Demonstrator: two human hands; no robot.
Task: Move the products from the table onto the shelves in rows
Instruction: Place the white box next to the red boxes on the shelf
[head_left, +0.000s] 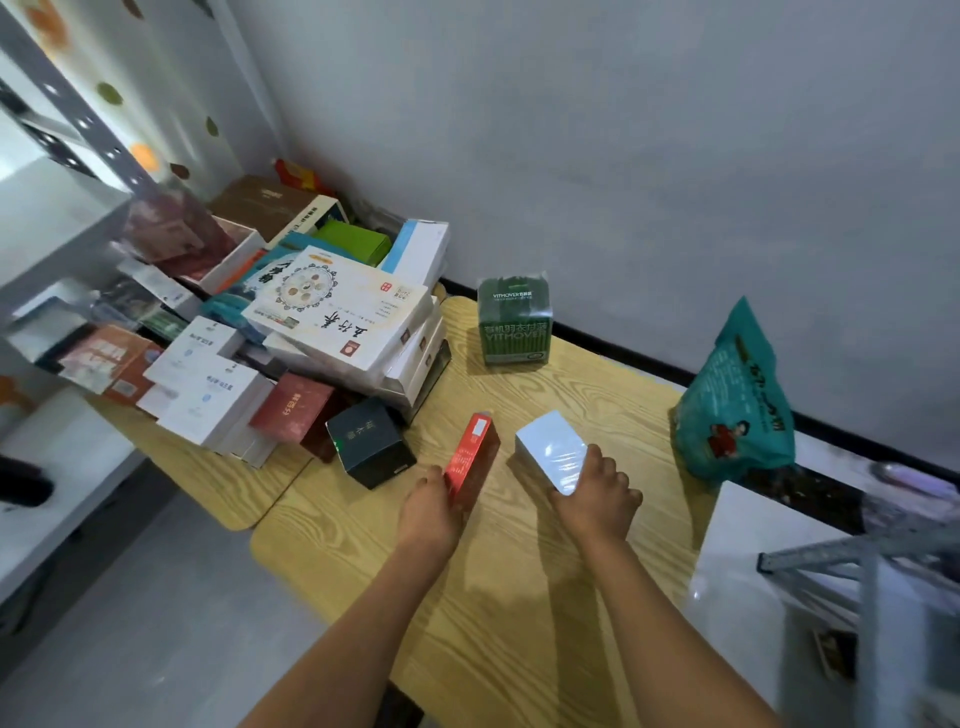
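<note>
On the wooden table (519, 597), my left hand (428, 512) grips the near end of a narrow red box (471, 457) standing on its long edge. My right hand (597, 493) holds the near right corner of a glossy white box (550, 449) that lies on the table beside the red one. A black box (371, 441) sits just left of the red box. A green box (514, 319) stands near the wall. A pile of product boxes (337, 312) fills the table's left part.
A teal bag (737, 410) stands against the wall at the right. White shelf boards on a grey metal frame show at the lower right (810, 566) and at the left (67, 457), where one shelf board holds several boxes.
</note>
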